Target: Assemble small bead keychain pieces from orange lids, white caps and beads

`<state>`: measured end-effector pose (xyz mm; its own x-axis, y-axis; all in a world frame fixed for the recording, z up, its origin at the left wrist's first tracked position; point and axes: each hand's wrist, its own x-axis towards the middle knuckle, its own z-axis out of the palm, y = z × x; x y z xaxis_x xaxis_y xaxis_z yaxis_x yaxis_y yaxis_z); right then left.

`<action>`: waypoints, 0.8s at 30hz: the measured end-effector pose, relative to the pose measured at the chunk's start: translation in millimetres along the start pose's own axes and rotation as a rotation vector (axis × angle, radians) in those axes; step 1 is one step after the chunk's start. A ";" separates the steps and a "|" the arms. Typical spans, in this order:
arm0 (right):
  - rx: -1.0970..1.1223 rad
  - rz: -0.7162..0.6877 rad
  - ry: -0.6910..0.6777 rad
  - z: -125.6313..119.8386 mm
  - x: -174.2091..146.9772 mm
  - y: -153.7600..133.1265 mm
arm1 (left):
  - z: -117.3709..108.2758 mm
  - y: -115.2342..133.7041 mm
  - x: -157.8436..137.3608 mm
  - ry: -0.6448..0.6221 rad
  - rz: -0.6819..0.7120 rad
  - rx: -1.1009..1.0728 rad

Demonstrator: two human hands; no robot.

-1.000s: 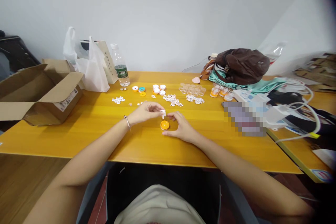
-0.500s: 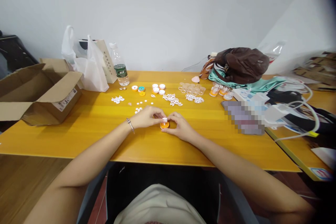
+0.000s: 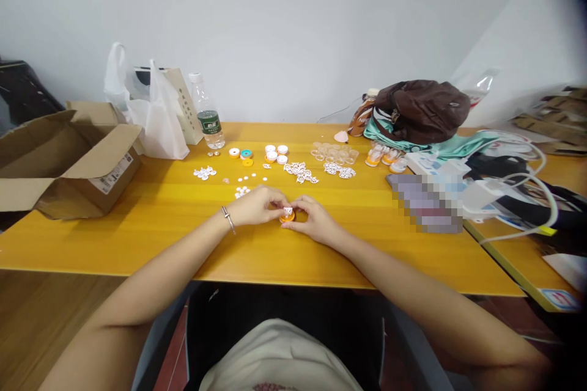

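In the head view, a round orange base [image 3: 287, 218] rests on the yellow table between my hands. A small white plastic part [image 3: 287, 211] stands on top of it. My left hand [image 3: 265, 204] pinches that white part from the left, wearing a metal bracelet at the wrist. From the right, my right hand [image 3: 313, 221] curls its thumb and fingers around the orange base. Beyond the hands lie white openwork pieces [image 3: 300, 172], small white discs [image 3: 241, 192] and clear rings [image 3: 334, 153]. Fine details of the held parts are too small to make out.
An open cardboard box [image 3: 101, 186], a white plastic bag [image 3: 160, 122] and a water bottle [image 3: 210, 122] stand at the left. White and coloured round cups [image 3: 271, 156] sit mid-table. Rightward are orange-based assemblies [image 3: 375, 156], a brown bag [image 3: 422, 111], a blurred-out phone [image 3: 426, 204] and white cables [image 3: 550, 195].
My hands stay at the orange base, with only a slight shift of the left fingers on the white part. The whole view has moved a little.
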<state>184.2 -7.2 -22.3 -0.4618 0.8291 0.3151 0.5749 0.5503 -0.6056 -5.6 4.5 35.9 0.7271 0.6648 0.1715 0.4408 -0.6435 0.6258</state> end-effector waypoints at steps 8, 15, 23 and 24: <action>0.011 0.003 0.001 -0.6 1.1 -2.8 | 1.5 0.1 1.8 0.000 -0.027 -0.002; -0.020 -0.011 0.004 0.1 0.1 -2.4 | 0.0 -1.8 0.9 -0.016 0.004 0.026; 0.066 0.003 -0.033 -4.9 -0.5 -5.6 | -2.8 -3.2 -0.6 -0.039 -0.009 -0.044; 0.085 0.009 -0.029 -5.4 -0.7 -6.5 | -3.0 -3.7 -0.4 -0.033 -0.005 -0.066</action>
<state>184.4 -10.8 -14.6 -0.4772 0.8299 0.2889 0.5204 0.5318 -0.6681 -9.0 7.8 35.8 0.7425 0.6542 0.1439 0.4093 -0.6131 0.6757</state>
